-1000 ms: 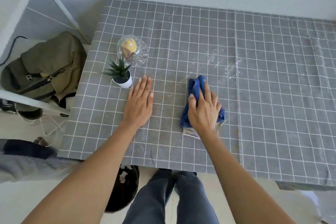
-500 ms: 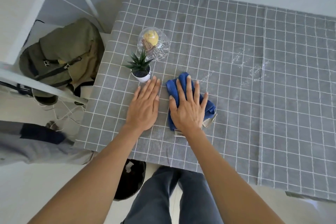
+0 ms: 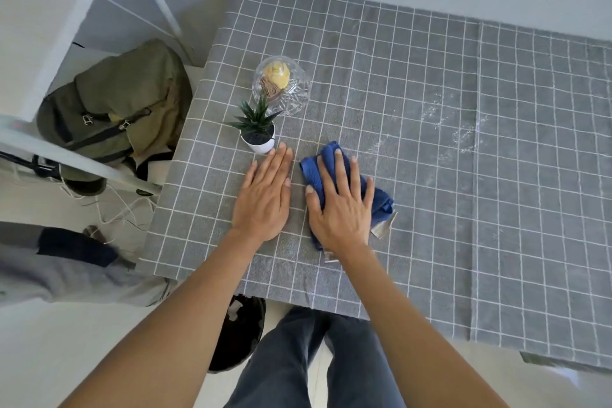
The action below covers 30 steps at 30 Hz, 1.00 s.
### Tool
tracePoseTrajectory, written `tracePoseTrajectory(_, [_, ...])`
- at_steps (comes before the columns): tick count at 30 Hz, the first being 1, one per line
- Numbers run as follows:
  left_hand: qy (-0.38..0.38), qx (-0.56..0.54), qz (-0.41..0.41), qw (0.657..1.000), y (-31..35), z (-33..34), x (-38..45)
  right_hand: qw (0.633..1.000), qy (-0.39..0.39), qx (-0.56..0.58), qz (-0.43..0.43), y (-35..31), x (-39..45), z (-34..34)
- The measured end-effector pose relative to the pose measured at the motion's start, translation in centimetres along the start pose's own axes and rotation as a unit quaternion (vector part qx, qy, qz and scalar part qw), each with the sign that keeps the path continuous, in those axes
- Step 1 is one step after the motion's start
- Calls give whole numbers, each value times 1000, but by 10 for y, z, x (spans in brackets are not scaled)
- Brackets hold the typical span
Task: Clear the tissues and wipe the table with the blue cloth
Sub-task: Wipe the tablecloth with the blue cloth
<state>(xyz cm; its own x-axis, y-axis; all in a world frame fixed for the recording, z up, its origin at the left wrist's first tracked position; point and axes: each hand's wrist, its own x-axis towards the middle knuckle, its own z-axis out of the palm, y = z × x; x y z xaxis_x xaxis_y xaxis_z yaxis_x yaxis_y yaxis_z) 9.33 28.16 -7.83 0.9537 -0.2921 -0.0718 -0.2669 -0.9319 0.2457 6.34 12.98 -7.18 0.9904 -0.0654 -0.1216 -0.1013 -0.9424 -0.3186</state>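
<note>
Right hand pressing flat, fingers spread, on blue cloth; left hand lying open on counter beside it (no readable writing); potted plant just beyond left fingertips.

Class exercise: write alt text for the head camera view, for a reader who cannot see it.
A person's right hand presses a blue cloth flat on a grey checked table, while the left hand rests flat beside it. Just beyond the left hand stand a small potted plant and a glass dome; whitish smears remain to the right.
</note>
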Motion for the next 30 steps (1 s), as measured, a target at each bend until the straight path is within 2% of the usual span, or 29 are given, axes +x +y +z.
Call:
tracePoseTrajectory(3, [-2,-5,0,1000,-1,1,1,999,1,-35,21,29,10,-8])
tracePoseTrajectory(7, [-9,-2,-2,1000,-2,3,1,988,19,-27,153,74,24,-25])
tracePoseTrajectory(10, [-12,-3,-6,1000,-1,3,0,981,39,-11,190,77,23,-28])
tracePoseTrajectory(13, [-8,-2,-6,1000,-1,2,1,987,43,-3,157,48,20,-22])
tracePoseTrajectory(17, [-9,-4,-6,1000,-1,2,1,1000,1,-2,3,3,1,-3])
tracePoseTrajectory(20, [-6,-9,-4,1000,-1,3,1,1000,5,-4,-10,5,-1,-1])
tracePoseTrajectory(22, [-8,-14,-4,1000,-1,4,1,999,14,-15,29,26,6,-7])
tracePoseTrajectory(27, [-16,-17,-7,1000,-3,6,1,980,51,8,191,83,21,-26])
tracePoseTrajectory(30, [-15,-9,-8,1000,-3,5,0,976,66,8,207,79,22,-26])
